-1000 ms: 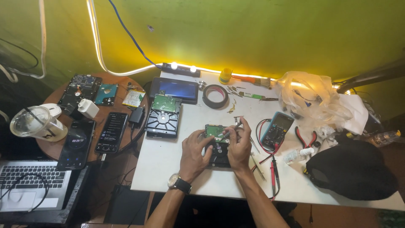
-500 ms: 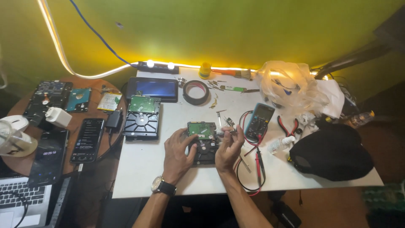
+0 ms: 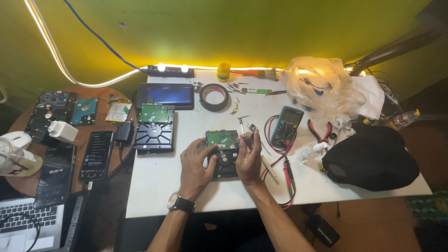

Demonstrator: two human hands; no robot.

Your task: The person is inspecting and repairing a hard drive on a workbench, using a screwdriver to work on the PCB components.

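My left hand [image 3: 198, 163] lies curled over the left side of the hard drive [image 3: 222, 151], fingers spread and resting on its casing, thumb against the near edge, so that grip steadies the drive without closing fully around it. My right hand [image 3: 248, 157] is pressed to the drive's right edge, and its fingers are pinched shut on a thin metal tool [image 3: 246, 136] whose tip meets the green circuit board [image 3: 221, 138] on top of the drive. There is a watch [image 3: 181, 203] on my left wrist.

The drive sits flat near the middle of the white worktop [image 3: 158, 186], a little toward me. Just right of my right hand lie tweezers [image 3: 269, 169] and the red and black test leads [image 3: 285, 172], which run up to the multimeter [image 3: 285, 127]. Red-handled pliers [image 3: 322, 133] and a small clear bottle [image 3: 311, 151] lie beyond that, near a black cap [image 3: 373, 158]. To the left of my hands, well apart, a second hard drive [image 3: 155, 128] lies with its own green board up, and behind it a dark tablet [image 3: 168, 94]. A roll of black tape [image 3: 214, 96] lies farther back, a crumpled plastic bag [image 3: 322, 81] at the far right. On the round side table to the left lie two phones [image 3: 96, 155], a white charger [image 3: 61, 131] and loose boards.
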